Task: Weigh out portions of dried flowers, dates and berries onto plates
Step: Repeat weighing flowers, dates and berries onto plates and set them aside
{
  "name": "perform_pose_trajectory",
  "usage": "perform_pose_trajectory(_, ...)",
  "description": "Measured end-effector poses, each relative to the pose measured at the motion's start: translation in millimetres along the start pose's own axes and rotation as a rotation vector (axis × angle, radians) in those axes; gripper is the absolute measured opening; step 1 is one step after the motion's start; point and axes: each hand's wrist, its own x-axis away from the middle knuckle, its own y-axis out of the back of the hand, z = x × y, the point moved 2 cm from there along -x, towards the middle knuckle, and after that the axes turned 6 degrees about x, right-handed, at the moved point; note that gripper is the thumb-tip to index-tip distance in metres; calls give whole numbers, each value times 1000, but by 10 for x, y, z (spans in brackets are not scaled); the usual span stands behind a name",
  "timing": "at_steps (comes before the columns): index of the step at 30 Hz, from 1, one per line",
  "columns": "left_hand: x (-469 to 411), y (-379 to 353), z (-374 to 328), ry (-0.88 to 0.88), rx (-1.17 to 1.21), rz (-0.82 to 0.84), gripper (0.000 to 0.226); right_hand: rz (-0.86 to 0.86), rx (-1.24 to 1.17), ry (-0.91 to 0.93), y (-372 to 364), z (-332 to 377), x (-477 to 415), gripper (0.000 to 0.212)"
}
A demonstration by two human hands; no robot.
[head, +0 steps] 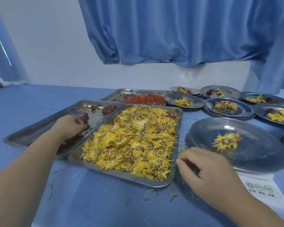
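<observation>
Blue curtains hang behind a blue bench that carries everything. Taking the flower tray as marker, the date tray lies along its left side and the berry tray behind it. To its right, the plate on the scale holds one dried flower. The left hand is down in the date tray, its grip curled narrow over the dates, seemingly pinching one. The right hand hovers at the flower tray's right front corner, grip loosely curled; whether it holds petals cannot be told. To do this step well, lift only one or two dates, carry them clear above the flowers, set them gently beside the flower, then read the scale.
</observation>
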Motion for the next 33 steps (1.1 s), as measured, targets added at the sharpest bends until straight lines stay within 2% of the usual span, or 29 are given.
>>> perform_pose_trajectory(7,263,171,-350,-86,327,-36,18,-50,-89,-95,83,-124,2,23)
perform_pose_trajectory(10,437,203,-734,-190,386,46,14,-149,-197,-178,167,-194,-2,24)
perform_pose_trajectory(15,803,12,-1506,-374,454,241,6,-299,-581,-491,325,-380,-26,17)
perform_pose_trajectory(21,1307,-312,-2321,-561,436,424,15,-486,-950,-803,562,-660,-20,31)
perform_pose_trajectory(24,1538,-528,-2656,-635,427,520,14,-589,-1102,-920,635,-765,-21,30)
perform_pose_trajectory(29,1763,-901,-2977,-695,370,640,17,-654,-1252,-941,690,-844,-27,24)
perform_pose_trajectory(33,1802,-1006,-3104,-719,343,670,19,-650,-1219,-948,678,-848,-31,27)
